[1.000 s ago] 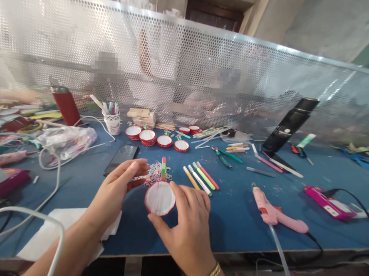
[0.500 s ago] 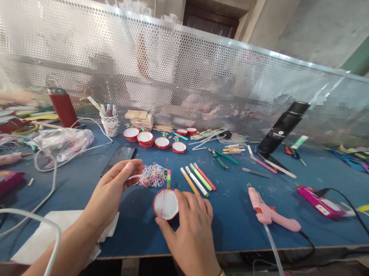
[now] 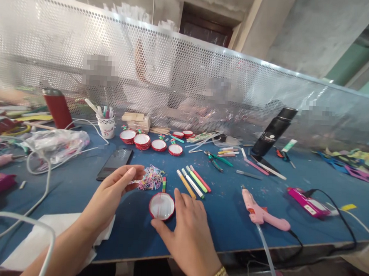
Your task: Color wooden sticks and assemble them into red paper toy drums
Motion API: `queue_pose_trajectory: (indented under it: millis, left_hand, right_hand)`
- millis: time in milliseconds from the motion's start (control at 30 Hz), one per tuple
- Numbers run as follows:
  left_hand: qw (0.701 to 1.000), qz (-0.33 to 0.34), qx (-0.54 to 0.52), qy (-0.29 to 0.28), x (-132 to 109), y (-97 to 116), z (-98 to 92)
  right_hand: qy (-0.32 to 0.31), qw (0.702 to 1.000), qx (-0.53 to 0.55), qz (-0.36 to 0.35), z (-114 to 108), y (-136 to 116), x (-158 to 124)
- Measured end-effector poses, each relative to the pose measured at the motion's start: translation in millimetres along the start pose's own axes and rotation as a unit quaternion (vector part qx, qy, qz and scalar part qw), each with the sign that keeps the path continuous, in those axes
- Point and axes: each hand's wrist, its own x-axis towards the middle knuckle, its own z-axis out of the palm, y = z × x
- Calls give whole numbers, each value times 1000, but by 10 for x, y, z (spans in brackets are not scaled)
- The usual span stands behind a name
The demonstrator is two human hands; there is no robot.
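A small round dish [image 3: 162, 207], white inside with a red rim, lies on the table with a striped red and green stick at its far side. My right hand [image 3: 189, 228] curves around the dish's right and near edges, thumb and fingers apart; whether the fingertips touch the rim is unclear. My left hand [image 3: 119, 184] is pinched closed on a thin multicoloured string [image 3: 135, 181], beside a tangled pile of colourful strings [image 3: 152, 177]. Its fingertips partly hide the string. To the right of the pile lie several markers [image 3: 194, 181].
Behind stand several red-rimmed dishes [image 3: 142, 141] and a cup of sticks [image 3: 106, 127]. A phone [image 3: 114, 163] lies left; white paper [image 3: 50, 234] is under my left forearm. Green-handled pliers [image 3: 219, 159], a pink glue gun [image 3: 261, 213] and a black bottle [image 3: 272, 133] are right.
The dish, tilted in my right hand before, now rests flatter on the table, and my right fingers have loosened around it. My left hand keeps its pinch. The view has shifted slightly.
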Motion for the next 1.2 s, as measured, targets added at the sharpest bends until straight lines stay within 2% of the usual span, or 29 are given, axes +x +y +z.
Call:
queue_pose_trajectory:
  millis: [100,167,233,400,500,567,633,700,800,867,1033,1200]
  left_hand:
    - [1000,3,-6,0,-2,2,0]
    - [1000,1,-7,0,-5,5,1]
    - [1000,-3,-5,0,-11,13,4]
    - [1000,6,8,-12,-37,41,15]
    - [999,17,23,-23,-43,52,31]
    - [999,20,31,-32,-40,56,43]
    - [998,21,36,-39,-34,59,51]
    - [998,18,40,-41,-27,63,52]
    - [998,12,43,-37,-20,67,42]
    - [999,8,41,-35,-17,66,33]
    - [999,-6,38,-38,-4,51,32]
    - [998,-5,42,-42,3,60,47]
  right_hand:
    - [35,998,1,-46,-198,81,-73]
    - [52,995,0,-81,-417,156,-134]
    - [39,994,8,-106,-684,243,-202]
    - [-68,986,49,-146,-1291,463,-258]
    - [-150,977,71,-132,-1390,598,-20]
    - [-208,969,70,-118,-1280,714,298]
    - [-230,968,18,-102,-1042,856,705]
    - [-230,963,-113,-87,-728,1011,1136]
    - [-229,955,-180,-62,-256,1229,1681]
    - [-235,947,-216,-45,-5,1346,1923]
    - [-242,936,-253,-44,368,1507,2158]
    - [-240,946,-210,-51,403,1570,2204]
